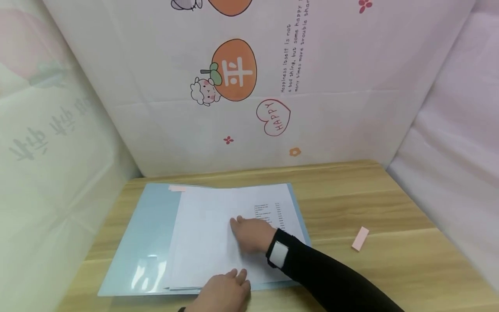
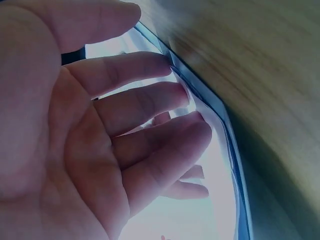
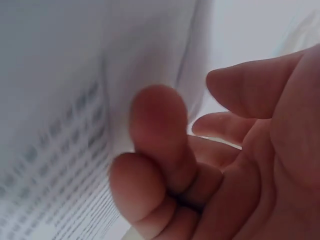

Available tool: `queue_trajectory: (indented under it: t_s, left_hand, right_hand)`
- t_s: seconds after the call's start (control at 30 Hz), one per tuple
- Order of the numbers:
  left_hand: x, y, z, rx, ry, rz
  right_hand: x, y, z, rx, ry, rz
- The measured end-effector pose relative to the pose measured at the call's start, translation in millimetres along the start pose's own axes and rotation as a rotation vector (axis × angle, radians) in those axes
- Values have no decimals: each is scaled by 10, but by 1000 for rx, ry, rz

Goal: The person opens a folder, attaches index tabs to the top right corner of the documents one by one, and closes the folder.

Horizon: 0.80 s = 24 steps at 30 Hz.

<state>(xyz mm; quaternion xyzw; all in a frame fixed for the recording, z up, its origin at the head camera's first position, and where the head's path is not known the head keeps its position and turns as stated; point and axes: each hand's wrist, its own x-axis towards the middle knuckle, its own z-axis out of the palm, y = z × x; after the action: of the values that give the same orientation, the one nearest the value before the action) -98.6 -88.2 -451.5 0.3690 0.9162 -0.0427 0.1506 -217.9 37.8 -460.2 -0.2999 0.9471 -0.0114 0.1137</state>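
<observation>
Right hand (image 1: 251,235) over paper (image 1: 204,229) in blue folder (image 1: 138,238); left hand (image 1: 224,292) at folder's near edge; both grips relaxed.

Cloth-walled desk nook: wood-grain table (image 1: 335,190), cartoon-printed backdrop (image 1: 331,117), pale side cloths (image 1: 454,143).

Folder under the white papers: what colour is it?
The folder is light blue; it shows best in the head view.

Leaves room at nine o'clock from the paper's (image 1: 206,229) centre, over the blue folder (image 1: 134,245), and at two, over the table (image 1: 331,184). Meets the left hand (image 1: 224,294) at six, the right hand (image 1: 252,235) and black sleeve (image 1: 335,277) towards four, the cloth (image 1: 241,121) at twelve.
</observation>
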Motion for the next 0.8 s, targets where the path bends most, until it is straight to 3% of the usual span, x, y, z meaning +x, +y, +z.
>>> queue_trajectory:
  t_s: [0.2, 0.37, 0.5, 0.6, 0.7, 0.8]
  left_hand:
    - [-41, 9, -15, -22, 44, 3]
    - [-99, 11, 20, -20, 191, 25]
    - [-132, 14, 61, -112, 263, -1]
    - [-141, 19, 83, -159, 265, -32]
    - [-135, 24, 80, -125, 259, -37]
    - [-109, 30, 58, -94, 201, -46]
  right_hand:
    - [-394, -259, -87, 17, -58, -61]
    - [-582, -367, -132, 1, -54, -149]
    - [-683, -436, -177, 69, -80, -168]
    - [-741, -466, -196, 124, -100, -165]
    - [-791, -458, -195, 132, -85, -161]
    - [-849, -399, -164, 116, -33, -167]
